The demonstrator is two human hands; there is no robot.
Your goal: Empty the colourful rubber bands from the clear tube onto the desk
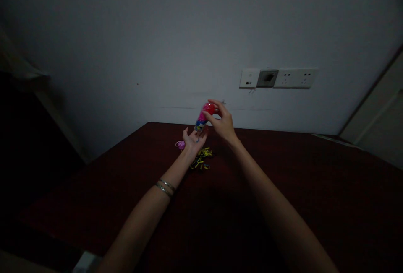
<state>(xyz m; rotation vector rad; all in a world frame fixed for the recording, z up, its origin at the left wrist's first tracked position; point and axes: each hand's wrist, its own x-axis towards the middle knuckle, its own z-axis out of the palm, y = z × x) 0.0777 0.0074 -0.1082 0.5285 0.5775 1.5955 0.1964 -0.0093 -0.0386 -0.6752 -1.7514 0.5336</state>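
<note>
My right hand [223, 123] grips the red top end of a small clear container [202, 118] with pink, blue and yellow contents. The container is tilted, its lower end over the palm of my left hand [194, 139]. That palm faces up with the fingers apart, and a small blue loop [197, 140] lies on it. Whether the container touches the left fingers I cannot tell. Beside and below the left hand, yellow and dark bands [201, 159] are spread on the dark red table [252, 189]. A pink band-like item [180, 144] lies just left of the hand.
Behind the table rises a grey wall [173, 46] with a row of sockets [294, 78] to the right of my hands. A pale panel [380, 118] stands at the far right. Something whitish [86, 261] shows at the lower left edge.
</note>
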